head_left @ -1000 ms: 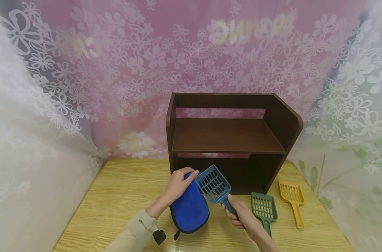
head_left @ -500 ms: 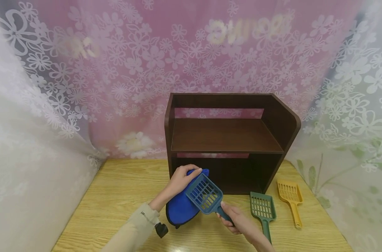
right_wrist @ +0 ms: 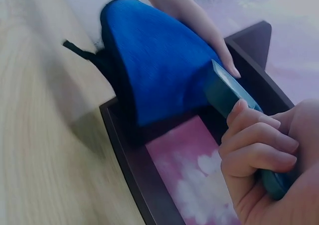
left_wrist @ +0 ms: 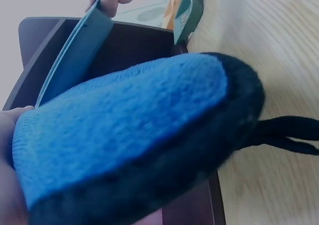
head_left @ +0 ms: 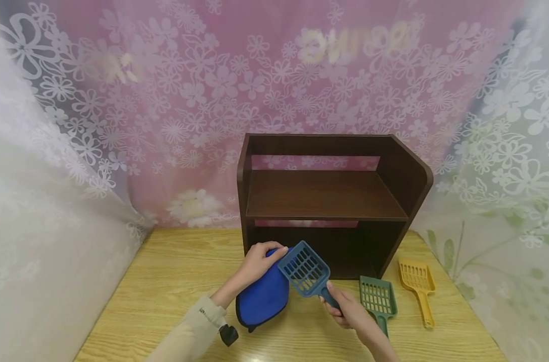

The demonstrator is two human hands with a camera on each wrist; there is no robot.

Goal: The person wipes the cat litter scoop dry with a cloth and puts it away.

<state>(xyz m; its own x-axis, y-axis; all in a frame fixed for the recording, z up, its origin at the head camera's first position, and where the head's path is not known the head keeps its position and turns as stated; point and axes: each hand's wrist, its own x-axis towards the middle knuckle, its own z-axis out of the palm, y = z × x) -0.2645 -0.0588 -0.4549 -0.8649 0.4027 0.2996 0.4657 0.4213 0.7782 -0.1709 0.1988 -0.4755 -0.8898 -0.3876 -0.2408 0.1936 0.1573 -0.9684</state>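
My left hand (head_left: 258, 261) pinches the top of a blue plush pouch (head_left: 265, 299), which hangs down in front of the shelf's left side. Black edging runs round the pouch, and a black loop (left_wrist: 286, 130) sticks out from its rounded end in the left wrist view. In my right hand (head_left: 347, 309) is the handle of a dark blue slotted litter scoop (head_left: 318, 287), its head tilted up to the left. The scoop's edge overlaps the pouch beside my left thumb. From the right wrist, my fingers (right_wrist: 259, 148) show curled round the scoop's handle.
A dark brown two-tier shelf (head_left: 324, 193) stands at the back of the wood-grain table (head_left: 166, 281). To its right lie a green slotted scoop (head_left: 381, 321) and a yellow one (head_left: 424, 304). Flowered curtains (head_left: 188, 125) enclose the table.
The blue scoop swung left and down across the pouch, then back up and right. The pouch's lower end has shifted left and tilted. My left hand keeps its hold at the top.
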